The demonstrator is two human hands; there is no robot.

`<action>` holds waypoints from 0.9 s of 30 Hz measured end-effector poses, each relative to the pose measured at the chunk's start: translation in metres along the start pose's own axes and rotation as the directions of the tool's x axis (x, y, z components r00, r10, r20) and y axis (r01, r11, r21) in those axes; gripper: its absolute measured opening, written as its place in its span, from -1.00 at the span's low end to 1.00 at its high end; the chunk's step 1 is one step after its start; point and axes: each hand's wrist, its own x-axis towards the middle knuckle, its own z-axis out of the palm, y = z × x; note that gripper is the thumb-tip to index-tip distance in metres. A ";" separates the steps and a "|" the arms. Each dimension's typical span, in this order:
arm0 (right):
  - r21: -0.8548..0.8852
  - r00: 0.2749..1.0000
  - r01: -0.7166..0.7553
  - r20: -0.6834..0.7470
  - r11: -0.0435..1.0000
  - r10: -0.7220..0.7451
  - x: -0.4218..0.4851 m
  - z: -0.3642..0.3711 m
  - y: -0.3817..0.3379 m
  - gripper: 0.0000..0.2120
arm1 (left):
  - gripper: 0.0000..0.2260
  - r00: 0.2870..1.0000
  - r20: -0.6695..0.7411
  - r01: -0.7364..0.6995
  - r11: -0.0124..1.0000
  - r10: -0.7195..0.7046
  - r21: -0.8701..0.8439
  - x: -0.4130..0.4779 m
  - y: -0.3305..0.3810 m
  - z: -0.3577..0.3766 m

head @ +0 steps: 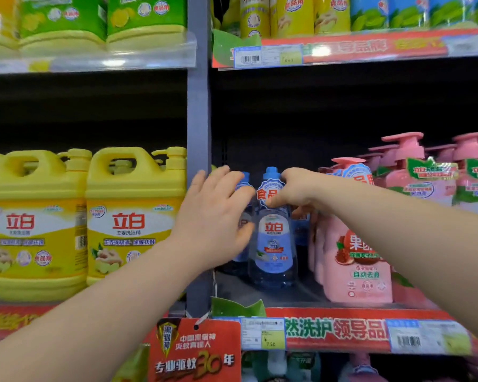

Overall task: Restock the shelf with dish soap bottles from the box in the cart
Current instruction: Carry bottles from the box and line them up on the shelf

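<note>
A clear dish soap bottle [273, 244] with a blue cap and blue label stands upright on the middle shelf [309, 296], just right of the grey upright post. My right hand [295, 190] pinches its neck below the cap. My left hand [218, 216] is spread with fingers apart, its palm against a second blue bottle [243, 186] that it mostly hides. A third blue bottle [301, 230] shows partly behind my right wrist. The box and the cart are out of view.
Pink pump bottles [356, 260] crowd the shelf right of the blue ones. Yellow jugs [133, 216] fill the bay to the left, past the grey post [199, 119]. A red hanging sign [196, 351] and price tags line the shelf edge. Another stocked shelf [342, 48] hangs above.
</note>
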 end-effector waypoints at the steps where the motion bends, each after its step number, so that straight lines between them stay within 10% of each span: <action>1: -0.014 1.000 -0.021 -0.020 1.000 0.020 0.003 0.002 0.001 -0.56 | -0.48 0.997 0.073 0.004 0.994 -0.012 0.107 -0.004 -0.007 0.002; 5: 0.002 0.995 -0.085 -0.047 0.996 0.085 0.020 0.006 0.008 -0.52 | -0.47 0.987 0.151 -0.103 0.940 0.056 0.325 -0.014 -0.023 0.009; 27: -0.165 0.971 -0.209 -0.150 0.964 0.185 0.067 0.020 0.016 -0.64 | -0.67 0.984 -0.047 -0.154 0.956 0.171 0.249 -0.018 -0.029 0.024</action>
